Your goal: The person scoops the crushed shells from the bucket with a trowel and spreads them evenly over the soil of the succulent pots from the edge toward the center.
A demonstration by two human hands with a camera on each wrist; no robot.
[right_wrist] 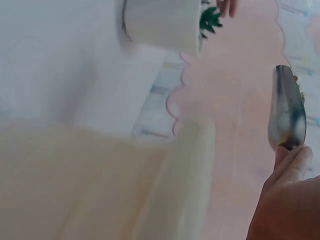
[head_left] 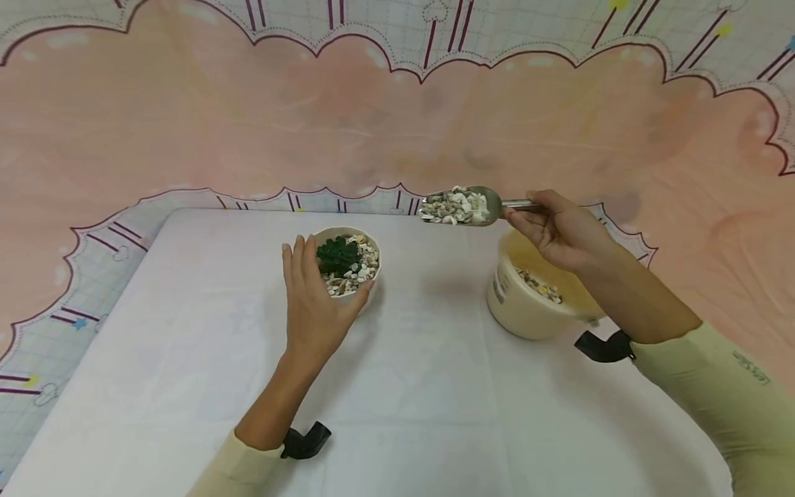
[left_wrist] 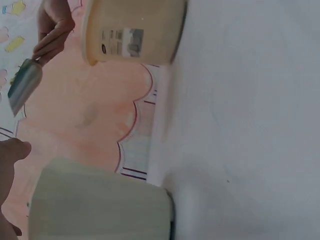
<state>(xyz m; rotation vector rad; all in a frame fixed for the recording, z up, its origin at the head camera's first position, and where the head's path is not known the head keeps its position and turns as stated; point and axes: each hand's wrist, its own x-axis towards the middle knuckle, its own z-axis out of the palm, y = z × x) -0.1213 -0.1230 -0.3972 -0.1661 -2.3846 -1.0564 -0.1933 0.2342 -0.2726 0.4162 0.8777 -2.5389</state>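
Note:
My right hand (head_left: 562, 231) grips the handle of a metal scoop (head_left: 495, 204), raised above a cream bucket. The scoop is heaped with pale pebbles (head_left: 457, 206). To its left, a white flowerpot (head_left: 377, 279) stands on the table, holding a dark green plant (head_left: 338, 255) and a layer of similar pebbles. My left hand (head_left: 317, 300) spans the pot's rim with fingers fairly straight, the thumb on the right side. The left wrist view shows the pot's outer wall (left_wrist: 105, 205) below that thumb. From the right wrist view, the scoop's underside (right_wrist: 288, 112) is visible.
The cream bucket (head_left: 518, 321) stands on the right of the white-covered table (head_left: 428, 386), with more pebbles (head_left: 537, 285) inside. Behind the table hangs a peach cloth (head_left: 279, 117) with a scalloped border. Black wrist mounts (head_left: 306, 442) sit on both sleeves.

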